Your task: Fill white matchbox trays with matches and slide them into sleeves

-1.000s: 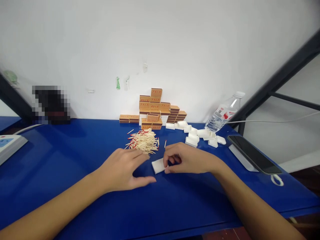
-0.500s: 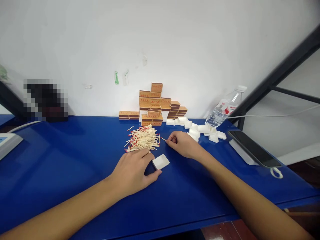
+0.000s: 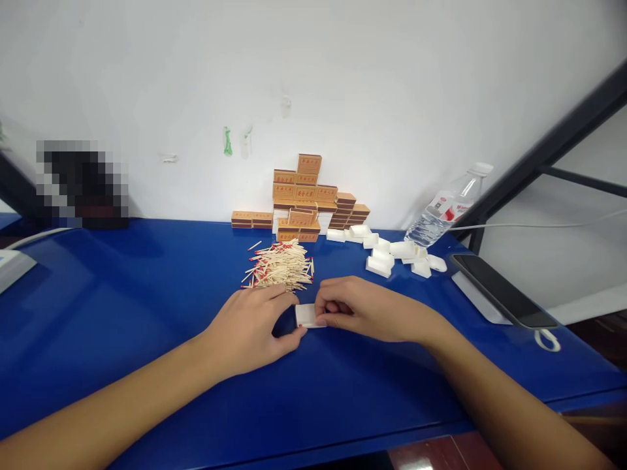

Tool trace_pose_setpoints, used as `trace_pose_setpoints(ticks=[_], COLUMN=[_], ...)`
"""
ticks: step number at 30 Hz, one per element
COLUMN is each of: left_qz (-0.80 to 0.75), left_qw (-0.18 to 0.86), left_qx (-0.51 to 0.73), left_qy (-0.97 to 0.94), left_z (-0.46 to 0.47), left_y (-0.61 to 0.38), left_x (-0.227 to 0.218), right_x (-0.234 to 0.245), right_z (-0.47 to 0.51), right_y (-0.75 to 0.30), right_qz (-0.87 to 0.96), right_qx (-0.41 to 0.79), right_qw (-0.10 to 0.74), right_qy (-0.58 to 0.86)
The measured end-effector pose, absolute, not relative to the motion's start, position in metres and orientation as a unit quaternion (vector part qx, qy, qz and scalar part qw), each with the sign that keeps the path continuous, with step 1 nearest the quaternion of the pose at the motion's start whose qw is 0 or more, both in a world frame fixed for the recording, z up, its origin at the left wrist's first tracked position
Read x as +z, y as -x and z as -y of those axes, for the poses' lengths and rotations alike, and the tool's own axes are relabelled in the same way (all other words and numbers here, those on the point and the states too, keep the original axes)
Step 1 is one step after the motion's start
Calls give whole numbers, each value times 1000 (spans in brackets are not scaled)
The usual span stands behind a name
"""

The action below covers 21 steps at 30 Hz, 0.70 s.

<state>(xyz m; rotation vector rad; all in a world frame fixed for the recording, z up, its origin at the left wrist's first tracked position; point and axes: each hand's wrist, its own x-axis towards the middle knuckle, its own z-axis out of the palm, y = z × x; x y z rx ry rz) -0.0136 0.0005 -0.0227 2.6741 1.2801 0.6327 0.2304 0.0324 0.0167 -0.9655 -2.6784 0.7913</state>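
Note:
A small white matchbox tray [image 3: 304, 314] lies on the blue table, hollow side up. My left hand [image 3: 259, 326] holds it at its left end, thumb at the near corner and fingers at the far one. Over the tray's right part is my right hand [image 3: 350, 307], its thumb and fingertips pinched on a match that is mostly hidden. A small red tip shows by the tray's near left corner, close to my left thumb. Just beyond my left hand spreads a heap of loose red-tipped matches [image 3: 284, 264].
Orange-brown matchboxes [image 3: 304, 193] are stacked against the wall. Several more white trays [image 3: 379, 263] lie right of the heap. A tilted water bottle [image 3: 441, 209] leans at the back right, near a phone [image 3: 504, 287] on a white support. A blurred dark object [image 3: 83, 186] stands far left.
My right hand has moved from beside the heap toward me and left, bringing a match to the tray. The tray has turned a little straighter in my left hand. The view has shifted slightly.

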Motion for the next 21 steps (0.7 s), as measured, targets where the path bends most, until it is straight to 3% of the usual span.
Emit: trace_pose_setpoints(ticks=[8,21], left_qz=[-432,-423], left_qw=[62,74], left_qx=[170,157], left_qy=[-884,-889], left_z=[1,0], left_y=[14,14], left_x=[-20,-19], right_x=[-7,-29], right_z=[-70,-95], right_y=[-230,-222], right_qz=[797,753], right_qx=[166,156], right_qw=[264,247], right_qy=[517,590])
